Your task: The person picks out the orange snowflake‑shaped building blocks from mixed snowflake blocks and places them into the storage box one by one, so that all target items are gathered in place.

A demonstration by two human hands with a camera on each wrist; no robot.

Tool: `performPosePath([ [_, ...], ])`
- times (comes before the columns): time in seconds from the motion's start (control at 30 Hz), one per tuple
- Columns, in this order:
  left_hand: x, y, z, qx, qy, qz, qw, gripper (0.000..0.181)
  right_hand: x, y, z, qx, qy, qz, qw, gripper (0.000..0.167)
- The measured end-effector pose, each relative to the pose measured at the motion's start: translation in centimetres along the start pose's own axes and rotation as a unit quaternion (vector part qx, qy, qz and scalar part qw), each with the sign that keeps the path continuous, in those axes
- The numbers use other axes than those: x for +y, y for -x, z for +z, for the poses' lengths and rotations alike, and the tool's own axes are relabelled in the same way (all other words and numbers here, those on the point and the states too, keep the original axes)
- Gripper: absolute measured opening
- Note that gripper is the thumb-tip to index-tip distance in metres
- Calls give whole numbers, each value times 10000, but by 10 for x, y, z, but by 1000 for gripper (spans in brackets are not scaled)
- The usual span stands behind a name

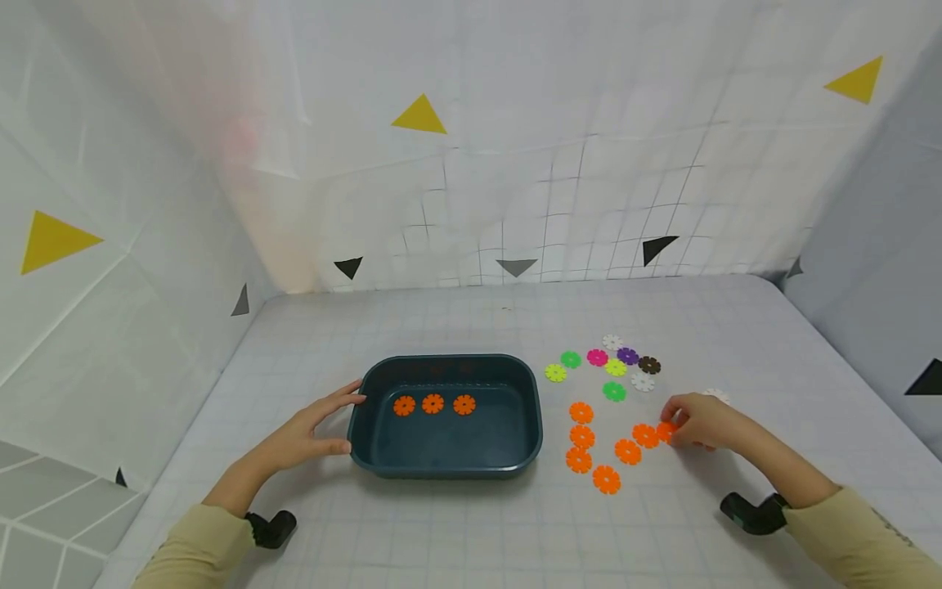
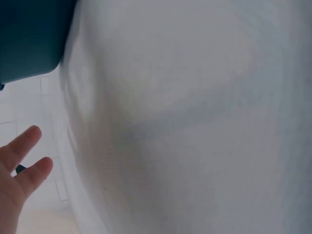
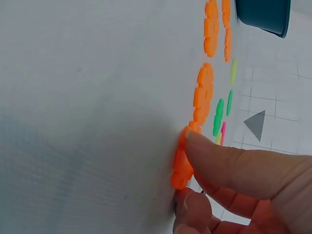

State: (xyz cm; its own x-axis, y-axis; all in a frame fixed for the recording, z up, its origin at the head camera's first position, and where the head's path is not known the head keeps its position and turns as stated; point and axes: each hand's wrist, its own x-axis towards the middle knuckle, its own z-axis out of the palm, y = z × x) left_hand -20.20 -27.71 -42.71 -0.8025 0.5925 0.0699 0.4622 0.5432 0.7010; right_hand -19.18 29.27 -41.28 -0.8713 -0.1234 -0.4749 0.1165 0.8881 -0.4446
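White table (image 1: 471, 536): dark basin (image 1: 446, 446) stands on it, three orange discs (image 1: 432, 404) inside. Left hand (image 1: 309, 429), fingers spread, is at the basin's left side. Right hand (image 1: 710, 421) pinches another orange disc (image 1: 666, 433) beside loose orange pieces (image 1: 629, 451), right of the basin.

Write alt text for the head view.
A person's right hand pinches an orange disc beside other orange discs on a pale table; the left hand is at a dark tray holding three more. Discs of other colours lie farther back.
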Motion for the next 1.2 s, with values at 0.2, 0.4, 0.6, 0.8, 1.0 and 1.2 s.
performPosePath([
  [0.2, 1, 0, 0, 7, -20, -33, 10000, 63, 2, 0, 0, 61, 13, -13, 10000, 24],
  [0.4, 2, -1, 0, 30, -18, -50, 10000, 62, 6, -1, -3, -50, -47, 40, 10000, 24],
  [0.6, 1, -1, 0, 29, -41, -51, 10000, 62, 10, -1, -8, -209, -326, 14, 9992, 21],
  [0.8, 2, 0, 0, 25, -46, -22, 10000, 62, 9, 2, -17, -382, -675, -135, 9969, 24],
  [1.0, 3, 0, -1, 7, -81, 0, 10000, 62, 1, 5, -27, -365, -787, -228, 9960, 28],
  [1.2, 4, 1, -1, -12, -110, -56, 9999, 62, -6, 4, -34, -427, -1083, -345, 9926, 33],
])
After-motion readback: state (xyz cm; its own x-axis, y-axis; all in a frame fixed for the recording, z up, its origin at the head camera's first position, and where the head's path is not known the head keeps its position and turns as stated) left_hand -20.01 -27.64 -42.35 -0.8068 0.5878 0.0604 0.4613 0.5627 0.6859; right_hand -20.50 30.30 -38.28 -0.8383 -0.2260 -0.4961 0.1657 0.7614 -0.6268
